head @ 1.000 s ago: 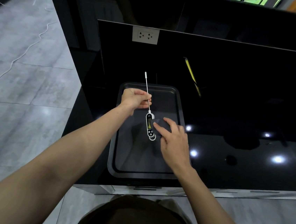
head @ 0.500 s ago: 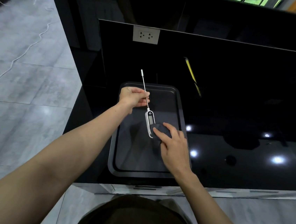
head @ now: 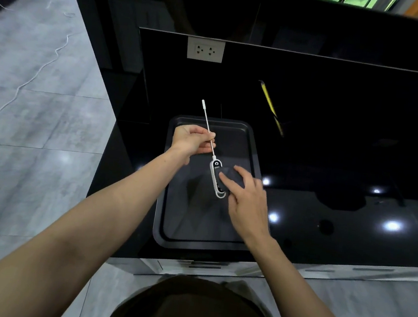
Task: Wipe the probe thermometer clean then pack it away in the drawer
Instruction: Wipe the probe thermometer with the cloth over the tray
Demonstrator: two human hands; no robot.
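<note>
The probe thermometer (head: 215, 178) has a white and black body and a long thin white probe pointing away from me. It is held over a dark tray (head: 253, 147). My left hand (head: 191, 139) pinches the probe partway along its length. My right hand (head: 246, 201) presses a dark grey cloth (head: 229, 173) against the thermometer's body, fingers lying over it. More dark cloth lies flat in the tray under both hands. The drawer fronts (head: 207, 265) show just below the counter's near edge.
The tray sits at the left end of a glossy black counter (head: 337, 223). A yellow-handled tool (head: 270, 105) lies on the counter behind the tray. A white double socket (head: 205, 50) is on the black back panel. Grey tiled floor lies to the left.
My right hand has slid up the thermometer's body with the cloth, now covering its display. The thermometer has rolled slightly in my left hand, which has hardly moved.
</note>
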